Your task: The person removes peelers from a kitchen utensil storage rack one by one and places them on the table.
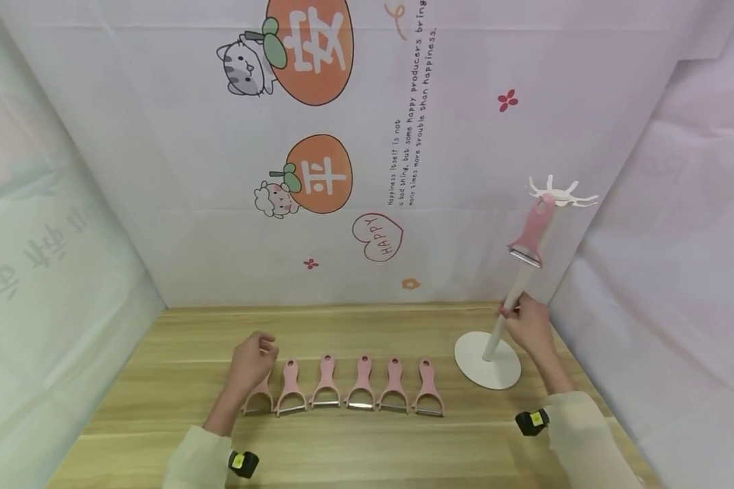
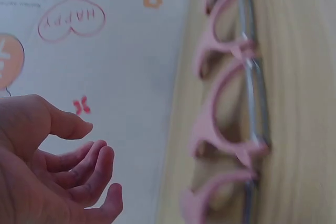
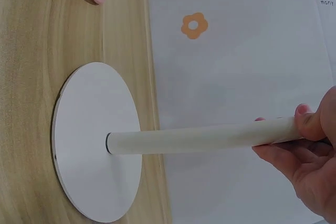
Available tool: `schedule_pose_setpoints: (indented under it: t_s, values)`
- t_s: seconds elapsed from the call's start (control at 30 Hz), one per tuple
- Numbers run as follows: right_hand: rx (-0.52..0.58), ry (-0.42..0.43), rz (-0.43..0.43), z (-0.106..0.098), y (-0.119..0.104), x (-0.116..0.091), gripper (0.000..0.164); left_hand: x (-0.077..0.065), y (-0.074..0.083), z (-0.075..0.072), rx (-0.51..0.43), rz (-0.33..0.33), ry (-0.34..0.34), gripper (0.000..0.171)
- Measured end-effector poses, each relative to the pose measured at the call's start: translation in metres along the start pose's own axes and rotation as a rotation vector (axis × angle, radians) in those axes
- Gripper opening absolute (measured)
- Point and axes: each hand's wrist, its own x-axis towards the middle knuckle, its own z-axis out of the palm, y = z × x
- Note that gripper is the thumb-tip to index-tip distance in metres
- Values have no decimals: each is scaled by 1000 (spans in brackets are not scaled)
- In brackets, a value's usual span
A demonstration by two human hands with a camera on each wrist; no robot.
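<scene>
My right hand [image 1: 531, 327] holds the white pole [image 3: 199, 137] of a hook stand, with the thumb and fingers around it. The stand's round base [image 1: 472, 363] rests on the table. From one of the hooks [image 1: 565, 197] at the top hangs a pink peeler [image 1: 533, 227], blade end down. Over the left end of a row of pink peelers, my left hand [image 1: 252, 360] hovers with loosely bent fingers and nothing in them. It partly hides the leftmost peeler [image 1: 259, 401]. In the left wrist view, a gap shows between that hand [image 2: 58, 177] and the peelers [image 2: 210, 106].
Several more peelers, including the rightmost one [image 1: 427, 380], lie side by side on the wooden table [image 1: 355, 455], handles toward the back wall. A printed white cloth [image 1: 452, 238] covers the wall behind. Cloth walls also stand at left and right, the right one close to the stand.
</scene>
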Motion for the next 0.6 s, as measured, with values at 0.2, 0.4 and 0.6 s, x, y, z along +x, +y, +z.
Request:
schedule_pose_setpoints:
  t_s: [0.2,0.4,0.6]
  values:
    - [19,-68,-18,-2,2,4,8,12,44,20,-66,109,-41,27]
    - [28,-117,-1,-4,4,7,9,20,93,47,-155,210,-85,24]
    - [21,-134,31,-7,3,7,8,25,140,75,-252,302,-183,24]
